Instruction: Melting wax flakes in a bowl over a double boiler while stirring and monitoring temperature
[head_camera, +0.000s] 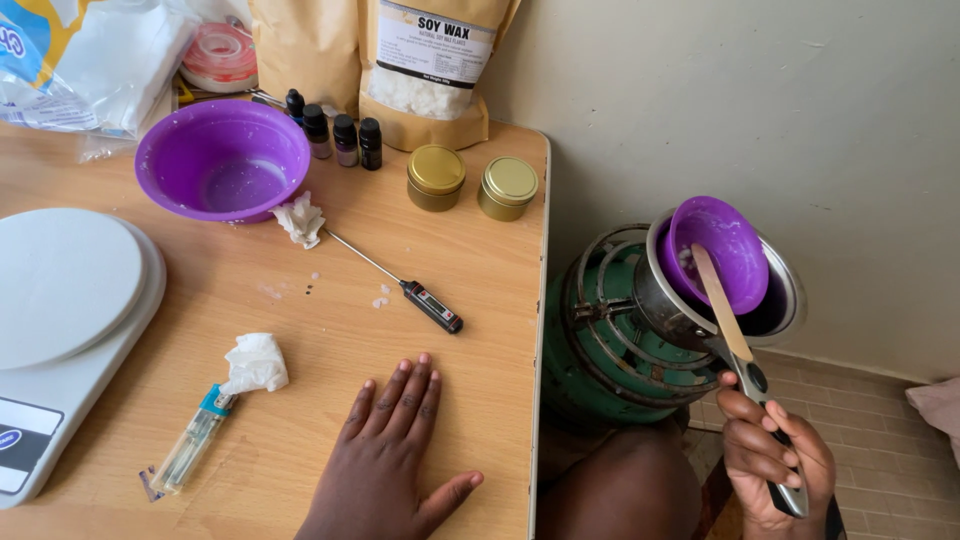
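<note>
A: Please go from the left. What lies on the bench (480, 300)?

B: At the far left stands a white kitchen scale (60, 320) with nothing on its plate. Near it lie a lighter (195, 440) and a crumpled tissue (255, 362). Behind them is a large purple bowl (222, 158), which looks almost empty; only a thin film shows at the bottom.

A: And the left hand (385, 455)?

B: It lies flat on the bench with the fingers spread. It holds nothing. Just beyond it is a probe thermometer (395, 280), untouched, and further back are four small dark bottles (335, 132), two gold tins (472, 180) with the lids on, and a brown bag of wax flakes (430, 70).

A: What is to the right of the bench?

B: A green stove (600, 350) with a metal pot (700, 300) on it. A small purple bowl (718, 250) sits tilted inside the pot. The right hand (775, 455) is closed around the pot handle (770, 420). A wooden stick (722, 300) leans from the small bowl over the pot rim.

A: How far is the work?

B: I judge the wax is weighed and now in the heating stage. The tins are closed, so pouring seems not done.
</note>
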